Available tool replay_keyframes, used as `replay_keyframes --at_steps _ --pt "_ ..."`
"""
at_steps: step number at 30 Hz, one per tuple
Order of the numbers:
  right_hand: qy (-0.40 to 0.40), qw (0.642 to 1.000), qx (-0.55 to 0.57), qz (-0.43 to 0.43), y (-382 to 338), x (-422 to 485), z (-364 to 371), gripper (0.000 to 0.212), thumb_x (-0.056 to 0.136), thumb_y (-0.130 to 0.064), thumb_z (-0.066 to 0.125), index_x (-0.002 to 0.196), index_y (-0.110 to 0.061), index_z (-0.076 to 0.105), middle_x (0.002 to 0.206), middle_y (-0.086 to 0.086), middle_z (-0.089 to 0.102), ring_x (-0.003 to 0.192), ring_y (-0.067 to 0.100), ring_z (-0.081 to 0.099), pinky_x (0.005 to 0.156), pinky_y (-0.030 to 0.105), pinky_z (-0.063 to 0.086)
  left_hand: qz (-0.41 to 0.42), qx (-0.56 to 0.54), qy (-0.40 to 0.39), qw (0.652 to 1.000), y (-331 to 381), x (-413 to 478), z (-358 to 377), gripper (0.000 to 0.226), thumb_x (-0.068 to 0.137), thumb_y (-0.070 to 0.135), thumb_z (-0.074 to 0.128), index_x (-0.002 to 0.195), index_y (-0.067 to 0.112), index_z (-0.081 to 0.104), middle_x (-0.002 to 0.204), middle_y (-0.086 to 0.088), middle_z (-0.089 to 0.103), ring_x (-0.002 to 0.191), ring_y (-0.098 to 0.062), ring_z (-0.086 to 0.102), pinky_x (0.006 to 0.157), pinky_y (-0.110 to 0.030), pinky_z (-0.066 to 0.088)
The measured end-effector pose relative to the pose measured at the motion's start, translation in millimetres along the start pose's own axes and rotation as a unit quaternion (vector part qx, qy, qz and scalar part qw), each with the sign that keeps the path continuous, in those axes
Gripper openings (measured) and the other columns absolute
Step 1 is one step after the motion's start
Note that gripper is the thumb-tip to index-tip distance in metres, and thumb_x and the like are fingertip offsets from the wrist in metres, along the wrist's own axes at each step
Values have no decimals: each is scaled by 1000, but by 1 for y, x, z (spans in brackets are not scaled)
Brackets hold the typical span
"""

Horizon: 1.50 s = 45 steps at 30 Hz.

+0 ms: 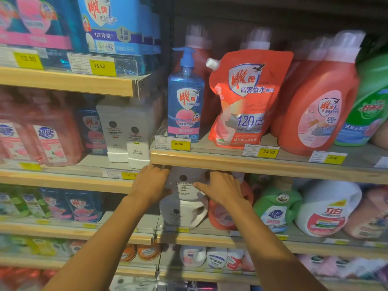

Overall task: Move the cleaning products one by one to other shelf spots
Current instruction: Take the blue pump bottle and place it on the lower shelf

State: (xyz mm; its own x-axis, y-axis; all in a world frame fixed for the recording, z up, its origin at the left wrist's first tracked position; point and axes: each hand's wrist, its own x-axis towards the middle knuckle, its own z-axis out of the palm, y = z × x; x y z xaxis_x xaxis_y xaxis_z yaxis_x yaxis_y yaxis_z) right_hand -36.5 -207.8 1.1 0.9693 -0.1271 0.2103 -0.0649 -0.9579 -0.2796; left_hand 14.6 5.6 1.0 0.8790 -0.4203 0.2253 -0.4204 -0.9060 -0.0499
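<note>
Both my hands hold one white detergent bottle (184, 185) just under the front edge of a wooden shelf (252, 164). My left hand (150, 184) grips its left side and my right hand (220, 189) grips its right side. The bottle's top is hidden behind the shelf edge. A second white jug (182, 215) stands directly below it on the lower shelf. Two similar white bottles (128, 133) stand on the shelf to the upper left.
Above my hands stand a blue pump bottle (185, 97), a red refill pouch (245, 97) and red jugs (319, 106). A green bottle (277, 204), a white jug (327, 208) and an orange jug (226, 215) sit right of my hands. Yellow price tags line the shelf edges.
</note>
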Motion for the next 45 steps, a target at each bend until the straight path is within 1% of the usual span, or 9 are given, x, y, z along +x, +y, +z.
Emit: replay_keyframes --at_steps 8,18,28,31,34,36,39,41,45 --pt "-19 997 -18 -72 -52 -15 1 61 89 -64 58 134 -22 51 132 6 60 122 34 55 86 43 46 6 -2 8 1000 -35 -24 -16 78 82 52 70 147 22 38 149 -3 41 131 -26 42 104 -39 42" --pt "69 993 -18 -95 -166 4 -19 46 88 -71 53 94 -28 69 86 -3 72 87 25 65 64 34 40 15 -15 41 999 -128 -22 -60 77 90 52 60 155 27 27 153 -4 35 135 -28 41 105 -42 40" --pt "197 980 -9 -31 -155 31 -121 38 92 -53 60 116 -25 51 99 0 72 94 36 66 68 39 46 117 -80 74 987 -103 28 -135 82 93 50 57 158 23 15 119 -13 60 109 -36 57 80 -42 48" --pt "208 978 -5 -22 -135 34 -139 65 89 -53 64 142 -31 34 119 5 67 103 38 65 73 43 47 126 -122 59 983 -88 36 -137 106 92 48 61 152 39 -26 82 -7 55 88 -32 63 62 -37 43" --pt "179 983 -31 -15 -120 41 -147 97 89 -62 63 160 -37 2 132 11 58 109 40 63 83 50 53 124 -192 61 972 -72 44 -140 116 90 43 67 148 43 -33 82 -7 62 66 -25 59 54 -35 41" --pt "164 986 -35 -15 -111 48 -148 107 88 -62 65 160 -38 -11 132 12 58 111 40 62 82 48 53 130 -241 66 959 -62 52 -141 119 88 40 71 147 47 -32 116 -13 65 73 -30 66 60 -41 51" --pt "160 986 -26 -26 -103 58 -145 117 85 -56 71 158 -37 -18 131 14 60 112 40 62 79 45 50 151 -325 70 931 -51 62 -144 127 83 32 79 148 49 -28 160 -5 28 122 -33 58 88 -52 55" --pt "158 987 -17 -36 -98 64 -144 122 83 -51 75 157 -37 -21 130 14 61 111 40 62 80 44 50 156 -364 72 915 -46 71 -145 130 79 23 83 153 41 -23 160 -6 24 143 -25 35 110 -49 41" --pt "130 990 -12 -57 -95 79 -145 130 80 -47 80 156 -37 -25 126 14 61 108 39 63 86 48 53 141 -429 81 889 -36 85 -150 133 73 13 87 157 22 -15 154 -16 27 146 -25 26 118 -50 30"
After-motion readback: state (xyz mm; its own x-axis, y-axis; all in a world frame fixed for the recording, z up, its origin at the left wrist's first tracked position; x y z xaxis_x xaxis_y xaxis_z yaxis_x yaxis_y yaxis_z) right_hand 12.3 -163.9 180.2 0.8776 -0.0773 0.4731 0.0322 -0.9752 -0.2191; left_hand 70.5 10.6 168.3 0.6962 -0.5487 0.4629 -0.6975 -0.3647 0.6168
